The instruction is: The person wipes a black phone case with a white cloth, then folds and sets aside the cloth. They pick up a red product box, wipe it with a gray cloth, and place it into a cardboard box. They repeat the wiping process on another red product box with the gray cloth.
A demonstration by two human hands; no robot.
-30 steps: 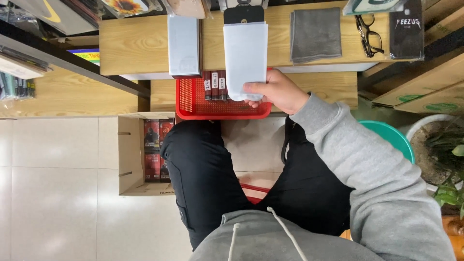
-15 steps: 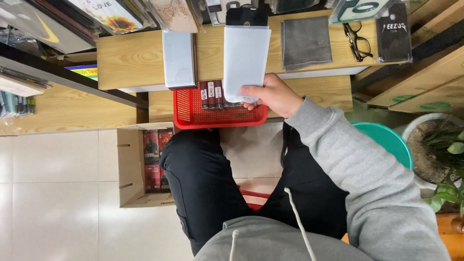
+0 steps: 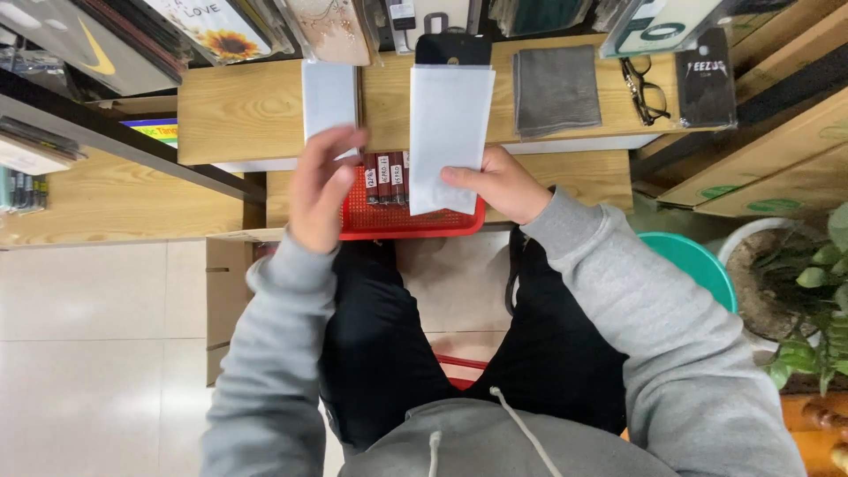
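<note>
My right hand holds a flat white package with a black hanger top upright over a red plastic basket on my knees. In the basket stand several small dark items with red and white labels. My left hand is raised over the basket's left end, fingers loosely apart, its fingertips at the lower edge of a second white package that lies on the wooden shelf. It holds nothing that I can see.
On the shelf lie a grey cloth, black glasses and a dark package. Phone cases hang above. A cardboard box sits at my left knee, a teal stool and a potted plant to my right.
My left hand has come up into view, from out of sight to the basket's left end. The right hand keeps the white package almost in place.
</note>
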